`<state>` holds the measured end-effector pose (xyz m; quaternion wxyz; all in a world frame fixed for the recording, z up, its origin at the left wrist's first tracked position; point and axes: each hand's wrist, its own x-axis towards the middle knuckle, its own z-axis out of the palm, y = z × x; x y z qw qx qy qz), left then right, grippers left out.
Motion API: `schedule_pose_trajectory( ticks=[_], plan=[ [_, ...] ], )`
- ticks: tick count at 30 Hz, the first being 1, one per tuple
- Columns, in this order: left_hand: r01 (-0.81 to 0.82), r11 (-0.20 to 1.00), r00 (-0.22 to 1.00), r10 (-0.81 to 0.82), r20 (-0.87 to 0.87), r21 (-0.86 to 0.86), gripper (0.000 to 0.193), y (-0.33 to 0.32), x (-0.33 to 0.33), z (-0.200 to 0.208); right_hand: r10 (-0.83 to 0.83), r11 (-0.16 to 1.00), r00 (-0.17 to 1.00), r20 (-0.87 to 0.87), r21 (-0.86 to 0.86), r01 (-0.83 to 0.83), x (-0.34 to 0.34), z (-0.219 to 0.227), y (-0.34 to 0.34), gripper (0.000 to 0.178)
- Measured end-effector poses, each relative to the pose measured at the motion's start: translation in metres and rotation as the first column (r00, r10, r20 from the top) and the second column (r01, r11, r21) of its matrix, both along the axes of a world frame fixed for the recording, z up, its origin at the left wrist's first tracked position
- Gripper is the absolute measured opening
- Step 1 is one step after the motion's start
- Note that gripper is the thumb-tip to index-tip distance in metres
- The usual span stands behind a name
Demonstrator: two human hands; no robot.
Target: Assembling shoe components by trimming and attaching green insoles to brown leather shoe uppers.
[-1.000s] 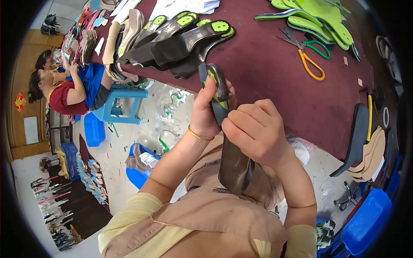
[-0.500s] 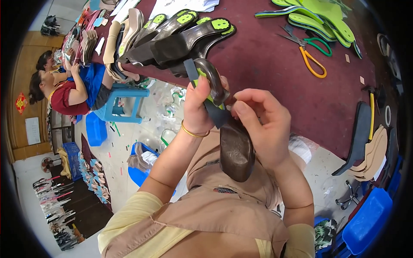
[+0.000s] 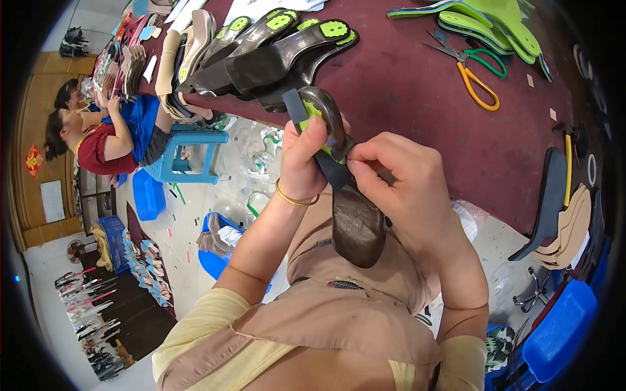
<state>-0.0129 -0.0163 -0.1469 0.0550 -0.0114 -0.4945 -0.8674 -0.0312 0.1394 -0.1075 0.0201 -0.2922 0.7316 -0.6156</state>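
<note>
A maroon surface spreads across the far side, carrying a cluster of dark glossy sole pieces toward the left. Just off its near edge, held above the person's lap, is a dark shoe-shaped piece. Its wide end has no hand beneath it, so a slackened left grip could let it twist, and a hard pull from the right could drag the strip on it crooked. Its long axis runs near to far, leaning left at the far end; the wide end points toward the person, the narrow, curved end away. The left hand wraps that narrow end. The right hand brings thumb and forefinger together at the piece's right edge; what they pinch, if anything, cannot be told. The dark strip slants along the left side, beside a lime-green patch under the left thumb.
</note>
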Motion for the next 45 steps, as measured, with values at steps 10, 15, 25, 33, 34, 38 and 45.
schedule_pose_trajectory(
  ticks=[10,15,25,33,34,38,45],
  plan=[
    [-0.049,0.997,0.999,0.048,-0.015,-0.054,0.039,0.005,0.0,-0.007,-0.063,0.98,0.99,-0.128,0.182,0.086,0.001,-0.007,-0.007,0.007],
    [0.086,0.985,0.989,-0.103,0.109,0.148,0.043,0.002,-0.001,-0.014,-0.029,0.93,0.94,0.341,-0.335,0.15,0.004,-0.044,-0.013,0.009],
    [0.06,0.973,0.979,-0.101,0.178,0.222,0.034,-0.009,0.007,-0.012,-0.216,0.943,0.951,0.222,-0.204,0.262,-0.003,-0.022,-0.013,0.019],
    [0.021,0.997,0.986,-0.033,0.164,0.075,0.041,0.0,0.01,-0.006,-0.081,0.976,0.988,-0.129,0.191,0.105,-0.006,-0.02,-0.016,0.015],
    [0.071,0.995,0.982,-0.083,0.169,0.071,0.043,-0.001,0.009,-0.008,-0.064,0.985,0.996,-0.058,0.156,0.072,-0.006,-0.026,-0.018,0.018],
    [0.059,0.991,0.98,-0.08,0.182,0.117,0.042,0.004,0.01,-0.014,0.019,1.0,0.971,0.237,0.007,-0.021,-0.011,-0.041,-0.012,0.019],
    [-0.039,0.995,0.963,0.013,0.268,0.093,0.033,0.002,0.005,-0.011,0.033,0.973,0.855,0.518,-0.212,0.092,-0.003,-0.048,-0.012,0.029]
  ],
)
